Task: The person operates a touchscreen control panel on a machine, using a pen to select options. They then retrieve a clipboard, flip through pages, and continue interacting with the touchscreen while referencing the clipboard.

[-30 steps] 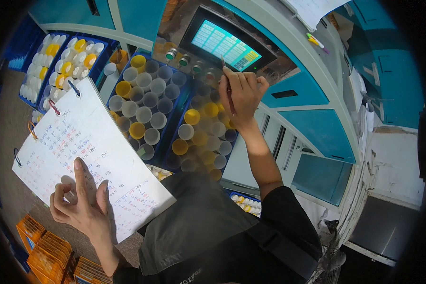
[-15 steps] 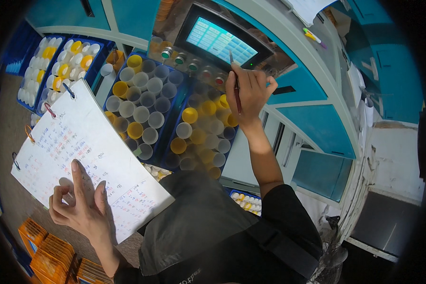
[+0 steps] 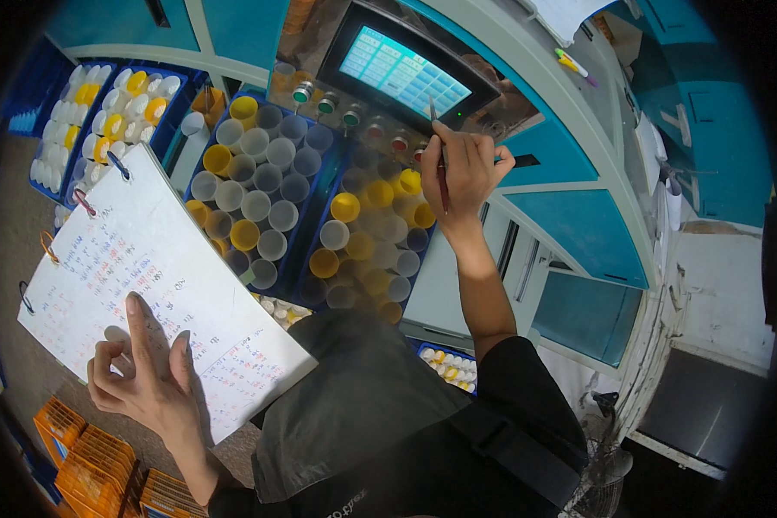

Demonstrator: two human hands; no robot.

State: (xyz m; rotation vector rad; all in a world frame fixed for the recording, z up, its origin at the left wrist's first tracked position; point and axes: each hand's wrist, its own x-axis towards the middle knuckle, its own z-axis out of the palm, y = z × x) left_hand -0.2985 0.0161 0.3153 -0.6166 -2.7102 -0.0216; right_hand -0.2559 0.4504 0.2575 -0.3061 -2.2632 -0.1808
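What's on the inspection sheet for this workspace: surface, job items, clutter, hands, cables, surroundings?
Surface: teal and grey machine front, with a row of buttons below a lit screen.
Job's things: ring-bound notebook, handwritten in several ink colours; pen, tip at the screen's lower right, contact cannot be told.
Clutter: white and yellow cups in blue crates; a marker on the grey ledge at upper right.
Hands: left hand at the notebook, index finger extended onto the page; right hand holds the pen.
Cables: nothing seen for certain.
Surroundings: orange baskets at lower left; papers at top right.
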